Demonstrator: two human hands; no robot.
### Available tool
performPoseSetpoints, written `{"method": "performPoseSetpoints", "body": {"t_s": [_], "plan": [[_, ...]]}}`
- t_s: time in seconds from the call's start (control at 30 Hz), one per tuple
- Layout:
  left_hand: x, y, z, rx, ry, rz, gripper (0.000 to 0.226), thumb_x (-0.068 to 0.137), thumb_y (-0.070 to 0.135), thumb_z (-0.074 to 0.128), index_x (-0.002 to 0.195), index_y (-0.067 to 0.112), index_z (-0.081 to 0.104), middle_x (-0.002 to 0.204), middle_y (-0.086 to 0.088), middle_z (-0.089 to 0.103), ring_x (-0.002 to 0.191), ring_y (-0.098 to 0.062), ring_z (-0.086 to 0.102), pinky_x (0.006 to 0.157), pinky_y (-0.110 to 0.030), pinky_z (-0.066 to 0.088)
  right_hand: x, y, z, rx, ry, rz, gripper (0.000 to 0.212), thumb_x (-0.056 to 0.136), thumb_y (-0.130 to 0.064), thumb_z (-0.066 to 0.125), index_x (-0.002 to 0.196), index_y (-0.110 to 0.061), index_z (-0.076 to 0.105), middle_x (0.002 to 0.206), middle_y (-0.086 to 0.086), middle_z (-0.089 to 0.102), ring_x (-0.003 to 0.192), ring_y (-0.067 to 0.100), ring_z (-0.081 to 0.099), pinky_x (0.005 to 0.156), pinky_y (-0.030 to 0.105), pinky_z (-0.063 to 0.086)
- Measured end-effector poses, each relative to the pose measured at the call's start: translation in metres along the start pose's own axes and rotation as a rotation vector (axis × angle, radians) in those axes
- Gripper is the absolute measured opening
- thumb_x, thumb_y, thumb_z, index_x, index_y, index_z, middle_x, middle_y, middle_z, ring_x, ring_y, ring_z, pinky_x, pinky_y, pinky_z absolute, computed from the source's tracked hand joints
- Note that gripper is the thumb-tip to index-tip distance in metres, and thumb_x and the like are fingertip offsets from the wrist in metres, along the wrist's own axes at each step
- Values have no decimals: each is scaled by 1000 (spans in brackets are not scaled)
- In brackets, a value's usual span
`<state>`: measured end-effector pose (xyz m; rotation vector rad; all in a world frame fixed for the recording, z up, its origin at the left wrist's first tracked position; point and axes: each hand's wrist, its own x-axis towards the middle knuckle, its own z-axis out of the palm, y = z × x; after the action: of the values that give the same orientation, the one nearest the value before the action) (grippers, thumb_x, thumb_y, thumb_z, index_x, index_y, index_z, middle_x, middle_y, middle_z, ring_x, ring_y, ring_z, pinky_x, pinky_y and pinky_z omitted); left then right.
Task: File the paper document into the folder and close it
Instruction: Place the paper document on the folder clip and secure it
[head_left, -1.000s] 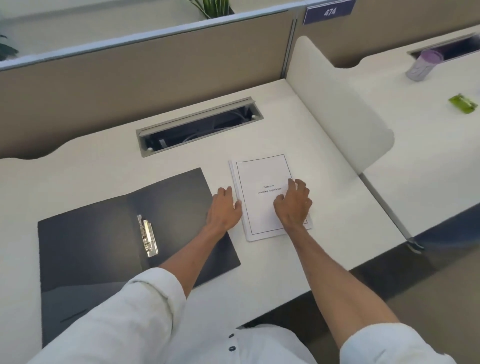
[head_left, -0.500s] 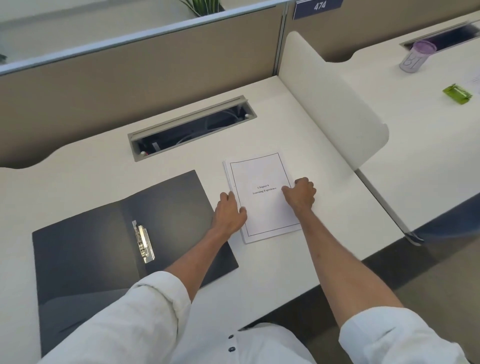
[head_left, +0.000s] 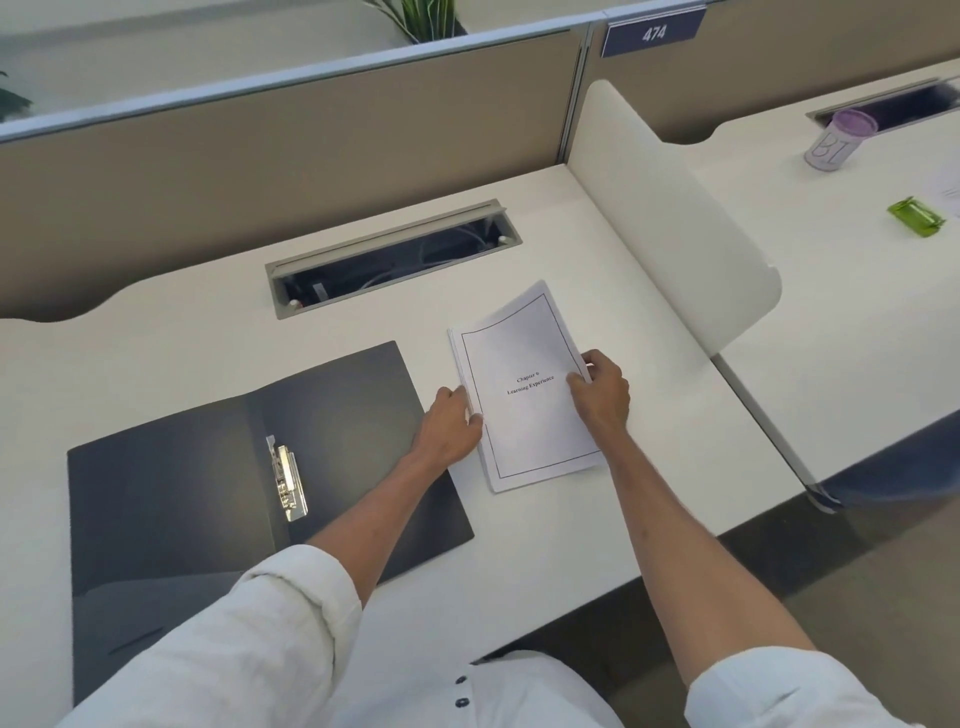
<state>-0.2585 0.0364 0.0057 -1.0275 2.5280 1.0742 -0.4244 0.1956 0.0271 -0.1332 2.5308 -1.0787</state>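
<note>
On desk, document far edge now lifted, both hands gripping

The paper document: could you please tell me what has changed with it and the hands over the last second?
The right hand slid from the page's middle to its right edge and gripped it, lifting the far end of the document off the desk. The left hand stayed at the left edge. The folder still lies open.

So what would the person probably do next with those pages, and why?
Probably lift the paper document clear and carry it left over the open folder. The right hand has a grip on its right edge, the left hand is at its left edge, and the far corner already curls off the desk. The folder's metal clip has no pages under it.
</note>
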Motion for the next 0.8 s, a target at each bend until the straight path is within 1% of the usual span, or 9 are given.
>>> {"method": "performPoseSetpoints", "body": {"t_s": [0.07,0.17,0.23,0.33,0.4,0.5,0.6,0.73,0.8], "plan": [[-2,-7,-5,-62,49,-3,33,110,21,51,135,0,57,139,-15,58,123,-40,65,108,-51,55,-3,-4,-2,33,14,-42,15,97,-13,64,111,-15,70,107,1,84,98,39,73,89,46,60],[-6,-20,-15,-165,102,-28,52,112,20,51,161,4,46,153,-14,58,138,-33,62,117,-45,51,-6,-9,-3,162,16,-87,13,97,-12,69,109,-12,72,104,9,83,97,40,75,92,50,61],[-9,-28,-23,-251,139,-59,57,113,20,51,167,6,41,158,-13,59,143,-30,61,119,-41,49,-8,-14,0,246,-5,-106,12,96,-9,70,108,-10,72,103,15,84,89,37,73,89,48,61],[-16,-36,-34,-367,246,-91,51,113,16,49,163,9,49,129,-3,71,119,-21,66,99,-28,46,-13,-27,12,366,-91,-100,14,96,-5,71,110,-5,70,105,21,84,79,26,67,81,41,56],[-22,-43,-42,-423,325,-100,44,111,11,49,153,12,61,115,-2,74,108,-23,68,93,-30,49,-18,-38,25,405,-135,-90,15,96,-4,70,111,-4,70,108,24,83,80,25,65,81,39,54],[-33,-57,-54,-488,426,-172,39,109,9,51,146,11,66,110,-9,79,106,-33,75,96,-43,61,-29,-51,48,435,-187,-71,17,97,-2,69,114,-2,70,110,27,82,79,25,62,80,38,52],[-48,-80,-61,-483,506,-257,41,108,5,53,146,11,67,111,-12,80,103,-31,75,91,-39,59,-46,-59,73,406,-243,-80,16,98,-3,69,114,-2,69,107,29,81,79,24,59,79,36,49],[-79,-112,-62,-503,586,-366,43,105,1,53,144,8,68,118,-15,80,111,-34,76,103,-46,62,-73,-61,107,371,-326,-96,15,98,-4,69,112,-3,70,99,24,81,77,26,59,80,36,49],[-96,-125,-57,-484,616,-438,42,105,2,53,143,8,69,122,-16,80,114,-35,75,102,-40,60,-85,-59,124,379,-369,-58,15,98,-2,69,113,0,69,93,20,77,80,25,57,80,36,47]]}}
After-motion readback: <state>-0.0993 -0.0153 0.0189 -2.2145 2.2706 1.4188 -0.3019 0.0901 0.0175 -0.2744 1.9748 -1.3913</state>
